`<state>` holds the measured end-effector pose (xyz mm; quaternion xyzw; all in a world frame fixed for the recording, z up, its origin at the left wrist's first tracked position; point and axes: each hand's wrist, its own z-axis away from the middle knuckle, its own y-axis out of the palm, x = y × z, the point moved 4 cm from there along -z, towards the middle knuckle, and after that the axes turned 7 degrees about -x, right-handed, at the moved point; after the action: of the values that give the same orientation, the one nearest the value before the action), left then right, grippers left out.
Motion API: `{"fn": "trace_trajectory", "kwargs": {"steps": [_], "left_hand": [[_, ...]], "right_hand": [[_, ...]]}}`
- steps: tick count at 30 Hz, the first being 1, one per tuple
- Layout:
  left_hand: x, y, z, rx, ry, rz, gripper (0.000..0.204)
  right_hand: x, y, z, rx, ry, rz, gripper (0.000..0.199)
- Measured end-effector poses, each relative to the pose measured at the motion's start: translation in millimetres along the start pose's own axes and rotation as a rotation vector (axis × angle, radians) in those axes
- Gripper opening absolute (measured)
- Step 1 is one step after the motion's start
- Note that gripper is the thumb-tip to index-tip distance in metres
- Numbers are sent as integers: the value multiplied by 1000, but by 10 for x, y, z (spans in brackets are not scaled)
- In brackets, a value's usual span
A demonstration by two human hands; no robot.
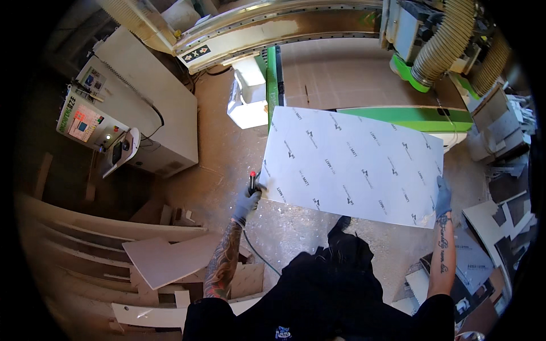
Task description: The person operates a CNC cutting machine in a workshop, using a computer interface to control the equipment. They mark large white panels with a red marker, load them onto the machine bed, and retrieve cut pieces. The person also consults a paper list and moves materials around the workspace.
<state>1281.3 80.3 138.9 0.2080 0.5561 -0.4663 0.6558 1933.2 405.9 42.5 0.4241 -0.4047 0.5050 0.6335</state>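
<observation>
A large rectangular panel [352, 170] in white printed protective film is held up in front of me, tilted, its far edge overlapping the front of a machine bed. My left hand [247, 204], in a grey glove, is closed at the panel's near left corner. That same hand also holds a slim black tool with a red end [252, 181], pointing up; its exact kind I cannot make out. My right hand [443, 197], gloved as well, grips the panel's right edge near the lower corner. Most of the fingers on both hands are hidden.
Beyond the panel lies the machine bed [335, 71] with a green edge, a gantry [273, 28] and a ribbed hose [446, 45]. A control cabinet [142, 96] stands left. Board offcuts [170, 258] lie lower left, more scraps [500, 221] at right. A cable [260, 256] crosses the chip-strewn floor.
</observation>
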Motion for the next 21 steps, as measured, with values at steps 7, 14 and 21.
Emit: {"fn": "trace_trajectory", "kwargs": {"steps": [7, 14, 21], "left_hand": [[399, 241, -396, -217, -56, 28, 19], [258, 321, -1028, -300, -154, 30, 13], [81, 337, -2568, -169, -188, 85, 17]], "right_hand": [[-365, 700, -1467, 89, 29, 138, 41], [-238, 1582, -2378, 140, -53, 296, 36], [81, 2566, -3242, 50, -68, 499, 40]]}}
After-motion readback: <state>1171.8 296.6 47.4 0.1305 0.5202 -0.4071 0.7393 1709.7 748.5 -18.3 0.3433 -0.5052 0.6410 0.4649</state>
